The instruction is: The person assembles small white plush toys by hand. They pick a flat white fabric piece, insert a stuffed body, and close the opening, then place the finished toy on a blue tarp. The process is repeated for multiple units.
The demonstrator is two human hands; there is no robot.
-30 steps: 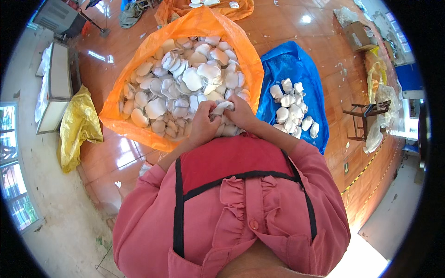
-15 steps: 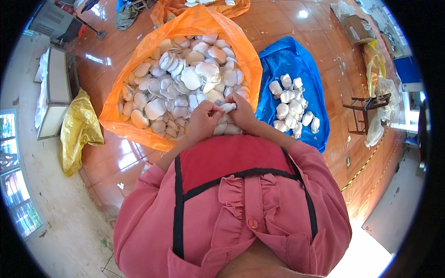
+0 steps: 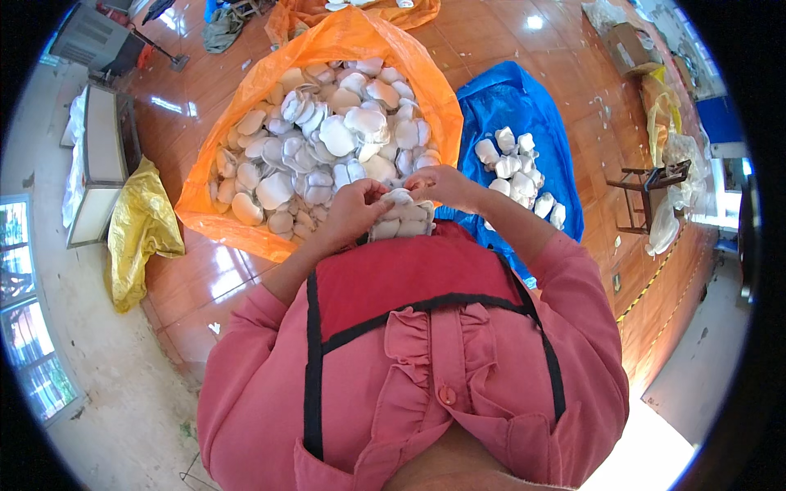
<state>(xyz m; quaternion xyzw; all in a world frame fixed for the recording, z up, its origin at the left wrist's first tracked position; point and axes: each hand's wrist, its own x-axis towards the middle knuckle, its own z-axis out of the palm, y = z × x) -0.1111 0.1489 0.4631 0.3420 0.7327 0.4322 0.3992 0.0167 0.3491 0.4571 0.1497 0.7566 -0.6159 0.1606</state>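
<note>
My left hand [image 3: 357, 209] and my right hand [image 3: 446, 186] meet in front of my red apron [image 3: 409, 270], fingers bent inward and pinched. Between them is a small white padded piece [image 3: 398, 196], gripped from both sides. Just below it, against the apron, rests a cluster of white pads [image 3: 401, 222] with rounded edges. Past my hands lies a large orange sack [image 3: 201, 176] with its mouth spread wide. It is heaped with loose white and cream oval pads [image 3: 336, 136]. My fingertips partly hide the held piece.
On the right, a blue sack [image 3: 561, 168] lies spread with several bundled white pieces [image 3: 522, 184] on it. A small wooden stool [image 3: 643, 192] and a cardboard box [image 3: 630, 51] stand further right. A yellow sack [image 3: 139, 237] leans at the left beside a white cabinet [image 3: 98, 164].
My right hand has moved right and turned, its forearm now covering part of the blue sack. My left hand shifted slightly left. The pad cluster against the apron shows more fully.
</note>
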